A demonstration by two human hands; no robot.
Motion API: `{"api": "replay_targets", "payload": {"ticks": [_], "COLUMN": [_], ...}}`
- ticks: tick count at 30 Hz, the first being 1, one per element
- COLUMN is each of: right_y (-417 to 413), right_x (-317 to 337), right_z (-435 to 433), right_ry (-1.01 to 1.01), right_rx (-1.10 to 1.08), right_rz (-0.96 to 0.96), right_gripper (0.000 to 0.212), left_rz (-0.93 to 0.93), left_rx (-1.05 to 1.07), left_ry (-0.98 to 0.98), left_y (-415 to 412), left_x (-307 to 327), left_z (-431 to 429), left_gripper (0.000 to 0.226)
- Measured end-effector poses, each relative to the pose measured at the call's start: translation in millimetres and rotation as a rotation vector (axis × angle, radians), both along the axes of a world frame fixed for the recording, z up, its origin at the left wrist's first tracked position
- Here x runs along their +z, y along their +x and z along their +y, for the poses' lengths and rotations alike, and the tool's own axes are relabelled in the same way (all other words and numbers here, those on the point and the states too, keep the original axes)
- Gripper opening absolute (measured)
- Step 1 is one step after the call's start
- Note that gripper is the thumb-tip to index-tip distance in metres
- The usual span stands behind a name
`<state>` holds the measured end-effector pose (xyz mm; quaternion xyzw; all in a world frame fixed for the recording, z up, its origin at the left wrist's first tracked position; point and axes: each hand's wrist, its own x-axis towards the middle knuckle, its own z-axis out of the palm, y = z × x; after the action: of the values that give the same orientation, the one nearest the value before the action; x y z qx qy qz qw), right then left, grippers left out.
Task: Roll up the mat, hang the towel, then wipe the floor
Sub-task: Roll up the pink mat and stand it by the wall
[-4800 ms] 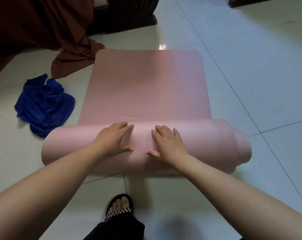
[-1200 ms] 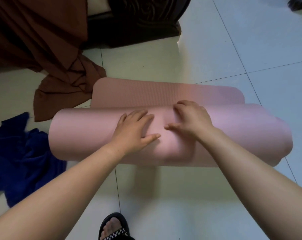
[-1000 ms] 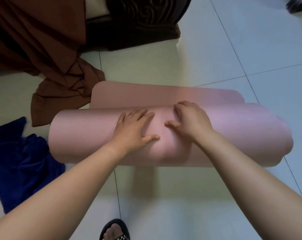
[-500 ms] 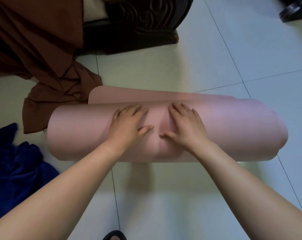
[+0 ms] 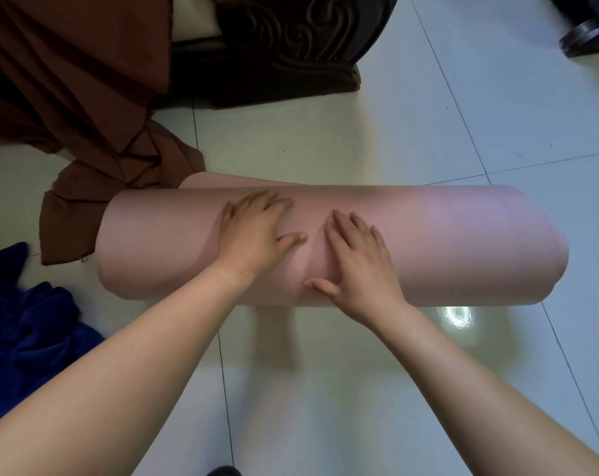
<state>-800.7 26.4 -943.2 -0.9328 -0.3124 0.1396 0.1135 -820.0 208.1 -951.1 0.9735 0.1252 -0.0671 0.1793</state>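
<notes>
The pink mat (image 5: 463, 242) lies as a thick roll across the white tiled floor (image 5: 325, 389). Only a thin strip of its flat end (image 5: 222, 181) shows behind the roll at the left. My left hand (image 5: 256, 231) lies flat on top of the roll, fingers straight and reaching over its far side. My right hand (image 5: 359, 266) presses flat on the near side, thumb spread. A crumpled blue towel (image 5: 26, 338) lies on the floor at the lower left.
A brown cloth (image 5: 85, 108) hangs down from the upper left and bunches on the floor against the roll's left end. Dark carved wooden furniture (image 5: 291, 53) stands just beyond the mat. Another dark furniture foot (image 5: 586, 32) is at the top right.
The roll has moved away from me and taken up nearly all the flat mat. My right hand has slid back to the near side; my left stays on top.
</notes>
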Motion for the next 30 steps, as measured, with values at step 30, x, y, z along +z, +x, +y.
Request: {"api": "replay_targets", "payload": {"ticks": [30], "right_y": [14.1], "right_x": [-16.3], "right_z": [113.7], "right_ry": [0.03], "right_rx": [0.127], "right_rz": [-0.076], "right_gripper": [0.106], "left_rz": [-0.041], "left_rx": [0.243], "left_ry": [-0.072], "left_y": [-41.3], "left_x": [4.7], "left_z": [96.3], "left_gripper": [0.05]}}
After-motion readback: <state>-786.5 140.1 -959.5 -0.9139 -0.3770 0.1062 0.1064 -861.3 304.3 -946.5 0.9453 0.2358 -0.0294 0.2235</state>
